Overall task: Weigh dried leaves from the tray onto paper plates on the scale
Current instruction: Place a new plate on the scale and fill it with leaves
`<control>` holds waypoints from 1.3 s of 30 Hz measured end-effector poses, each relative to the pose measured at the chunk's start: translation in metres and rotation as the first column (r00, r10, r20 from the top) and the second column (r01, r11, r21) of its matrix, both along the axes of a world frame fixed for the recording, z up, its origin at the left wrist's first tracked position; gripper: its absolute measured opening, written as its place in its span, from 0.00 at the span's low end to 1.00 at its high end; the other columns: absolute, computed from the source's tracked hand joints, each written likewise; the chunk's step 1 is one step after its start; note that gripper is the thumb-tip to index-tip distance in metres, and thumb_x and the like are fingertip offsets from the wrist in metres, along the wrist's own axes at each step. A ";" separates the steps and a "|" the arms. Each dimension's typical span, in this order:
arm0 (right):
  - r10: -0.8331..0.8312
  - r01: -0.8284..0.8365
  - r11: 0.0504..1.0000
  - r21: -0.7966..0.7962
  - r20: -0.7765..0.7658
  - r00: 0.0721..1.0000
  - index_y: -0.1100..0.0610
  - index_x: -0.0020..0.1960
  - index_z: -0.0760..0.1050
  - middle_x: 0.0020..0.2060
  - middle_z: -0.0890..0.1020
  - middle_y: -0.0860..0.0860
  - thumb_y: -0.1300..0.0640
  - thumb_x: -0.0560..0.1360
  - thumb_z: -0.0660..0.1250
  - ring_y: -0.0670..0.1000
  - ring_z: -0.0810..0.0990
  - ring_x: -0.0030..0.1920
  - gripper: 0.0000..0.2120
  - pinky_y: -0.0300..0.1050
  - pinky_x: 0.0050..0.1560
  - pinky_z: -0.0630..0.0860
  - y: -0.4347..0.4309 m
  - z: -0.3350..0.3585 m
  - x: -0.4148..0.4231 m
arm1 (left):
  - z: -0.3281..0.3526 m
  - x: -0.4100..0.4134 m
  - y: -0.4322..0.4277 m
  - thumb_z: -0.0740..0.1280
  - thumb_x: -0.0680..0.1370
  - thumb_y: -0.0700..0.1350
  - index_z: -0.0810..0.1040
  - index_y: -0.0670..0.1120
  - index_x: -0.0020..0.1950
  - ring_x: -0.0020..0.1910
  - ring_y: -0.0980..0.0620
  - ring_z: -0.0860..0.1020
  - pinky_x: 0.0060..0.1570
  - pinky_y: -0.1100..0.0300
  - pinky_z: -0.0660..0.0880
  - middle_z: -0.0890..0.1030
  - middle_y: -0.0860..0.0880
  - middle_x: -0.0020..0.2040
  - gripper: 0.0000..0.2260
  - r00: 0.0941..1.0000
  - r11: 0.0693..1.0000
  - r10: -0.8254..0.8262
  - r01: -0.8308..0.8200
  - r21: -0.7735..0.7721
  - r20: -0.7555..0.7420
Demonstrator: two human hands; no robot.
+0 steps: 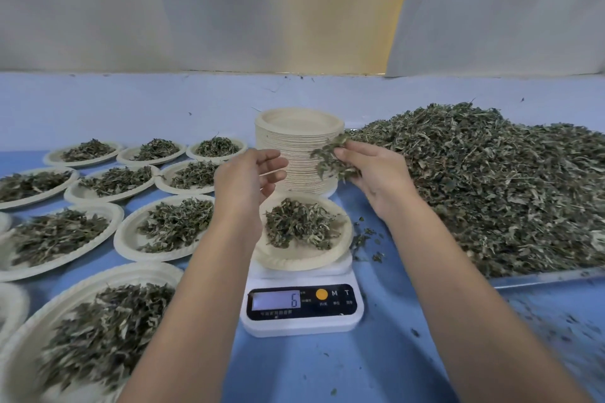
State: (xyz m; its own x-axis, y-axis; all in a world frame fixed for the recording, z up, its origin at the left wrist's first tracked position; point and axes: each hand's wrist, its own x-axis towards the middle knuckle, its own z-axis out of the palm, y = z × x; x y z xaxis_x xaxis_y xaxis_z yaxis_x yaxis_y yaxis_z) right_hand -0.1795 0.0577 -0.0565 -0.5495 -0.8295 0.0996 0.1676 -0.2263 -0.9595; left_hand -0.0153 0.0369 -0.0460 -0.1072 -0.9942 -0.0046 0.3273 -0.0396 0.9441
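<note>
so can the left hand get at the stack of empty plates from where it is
Probably yes: the left hand holds nothing and hovers right beside the stack of paper plates, with nothing between them.

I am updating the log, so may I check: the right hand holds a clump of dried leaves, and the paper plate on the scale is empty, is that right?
Not quite. The head view shows that the paper plate on the scale is not empty: it carries a pile of dried leaves. The rest stands: the right hand does hold a clump of dried leaves.
</note>
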 end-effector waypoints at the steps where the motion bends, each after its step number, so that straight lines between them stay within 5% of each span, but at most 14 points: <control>1: 0.039 -0.039 0.999 -0.005 -0.048 0.998 0.59 0.46 0.82 0.42 0.85 0.54 0.68 0.69 0.73 0.52 0.84 0.46 0.07 0.45 0.50 0.81 0.000 0.002 0.008 | 0.001 0.001 -0.001 0.59 0.78 0.39 0.79 0.44 0.43 0.26 0.60 0.77 0.30 0.69 0.70 0.82 0.53 0.30 0.10 1.000 1.000 0.007 -0.007 0.004 -0.011; 7: 0.150 -0.162 0.987 -0.001 -0.361 0.920 0.54 0.38 0.80 0.26 0.82 0.43 0.69 0.69 0.73 0.39 0.79 0.29 0.11 0.30 0.32 0.74 -0.001 0.003 0.043 | 0.003 0.006 -0.007 0.57 0.79 0.40 0.78 0.44 0.43 0.25 0.60 0.76 0.30 0.69 0.70 0.81 0.54 0.28 0.11 0.998 0.999 0.030 -0.029 0.017 -0.061; 18: 0.227 -0.198 0.974 0.114 -0.556 0.799 0.50 0.40 0.78 0.31 0.79 0.48 0.66 0.68 0.73 0.44 0.76 0.30 0.11 0.36 0.37 0.75 0.007 0.008 0.047 | -0.001 0.010 -0.011 0.56 0.79 0.40 0.78 0.44 0.42 0.25 0.59 0.76 0.29 0.69 0.70 0.81 0.53 0.28 0.12 0.998 0.999 0.033 -0.032 0.017 -0.061; 22: 0.259 -0.224 0.966 0.131 -0.542 0.799 0.52 0.39 0.76 0.31 0.78 0.49 0.67 0.69 0.73 0.44 0.76 0.29 0.11 0.35 0.34 0.73 0.007 0.006 0.048 | -0.001 0.009 -0.011 0.56 0.79 0.40 0.78 0.44 0.42 0.26 0.59 0.77 0.30 0.69 0.70 0.81 0.54 0.28 0.12 0.998 0.999 0.030 -0.029 0.023 -0.052; 26: 0.248 -0.211 0.969 0.131 -0.550 0.798 0.52 0.39 0.76 0.33 0.78 0.52 0.67 0.69 0.72 0.49 0.75 0.33 0.11 0.44 0.40 0.72 0.005 0.005 0.047 | -0.001 0.007 -0.009 0.57 0.79 0.40 0.78 0.45 0.41 0.26 0.59 0.77 0.31 0.68 0.70 0.82 0.54 0.28 0.12 0.999 0.999 0.022 -0.022 0.024 -0.038; 33: 0.158 -0.170 0.985 0.014 -0.453 0.877 0.55 0.41 0.77 0.37 0.80 0.55 0.69 0.70 0.71 0.50 0.78 0.39 0.10 0.46 0.49 0.77 0.003 0.006 0.045 | -0.002 0.006 -0.008 0.57 0.79 0.40 0.78 0.44 0.41 0.25 0.60 0.76 0.30 0.69 0.69 0.81 0.53 0.30 0.12 1.000 1.000 0.018 -0.018 0.024 -0.021; 39: 0.128 -0.166 0.984 -0.064 -0.391 0.911 0.61 0.47 0.78 0.37 0.77 0.57 0.70 0.71 0.69 0.50 0.76 0.38 0.07 0.40 0.43 0.75 0.004 0.009 0.046 | -0.003 0.005 -0.007 0.57 0.79 0.39 0.78 0.44 0.42 0.25 0.59 0.76 0.29 0.69 0.69 0.82 0.53 0.30 0.11 1.000 1.000 0.023 -0.023 0.020 -0.016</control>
State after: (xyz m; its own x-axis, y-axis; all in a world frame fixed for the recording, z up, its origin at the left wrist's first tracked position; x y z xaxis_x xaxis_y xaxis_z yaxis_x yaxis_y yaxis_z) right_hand -0.1332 0.0614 -0.0477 -0.3260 -0.8745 0.3591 -0.1712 -0.3189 -0.9322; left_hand -0.0107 0.0299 -0.0488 -0.0848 -0.9961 -0.0223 0.3440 -0.0503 0.9376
